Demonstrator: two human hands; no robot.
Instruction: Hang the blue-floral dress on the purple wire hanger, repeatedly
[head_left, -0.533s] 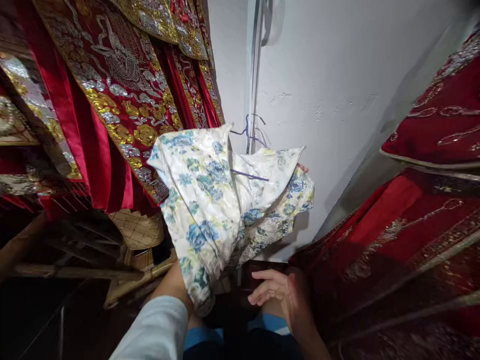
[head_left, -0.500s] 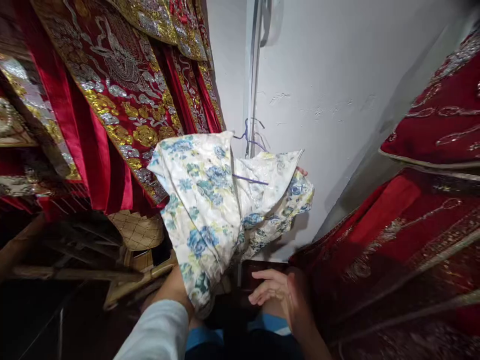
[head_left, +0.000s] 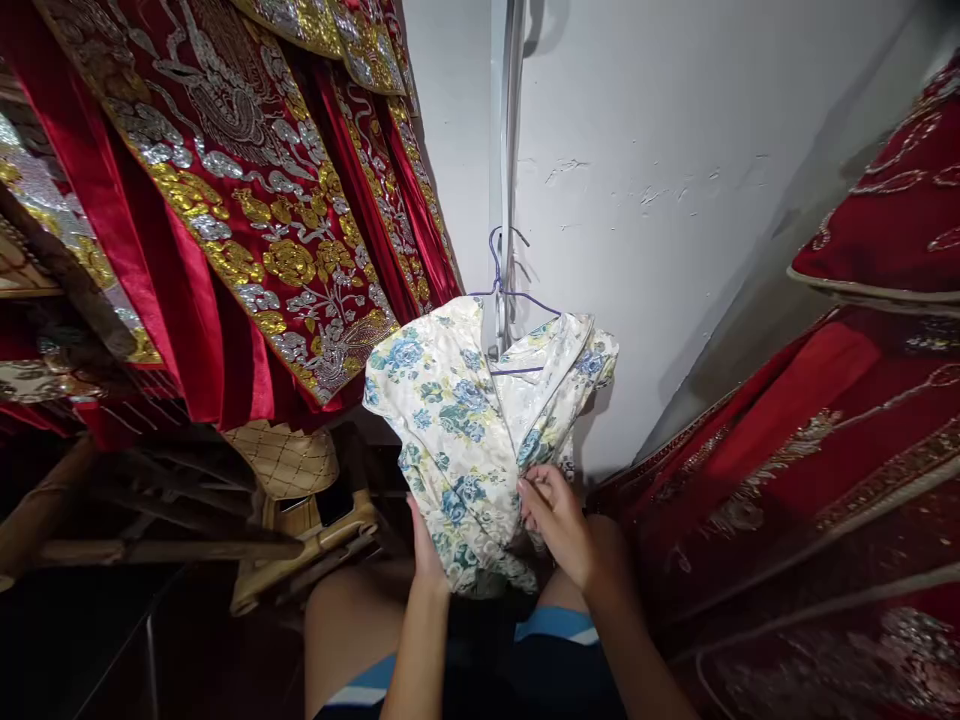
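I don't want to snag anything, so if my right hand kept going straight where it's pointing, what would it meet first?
The floral top: your right hand points up and to the left, into its front, where the fingers appear to pinch the edge. Depth beyond that is unclear.

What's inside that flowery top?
Inside the flowery top is a purple hanger: part of it shows in the open neck, and its hook above. Cloth covers its ends. Lower down, the front hides the inside, so I can't tell what's there.
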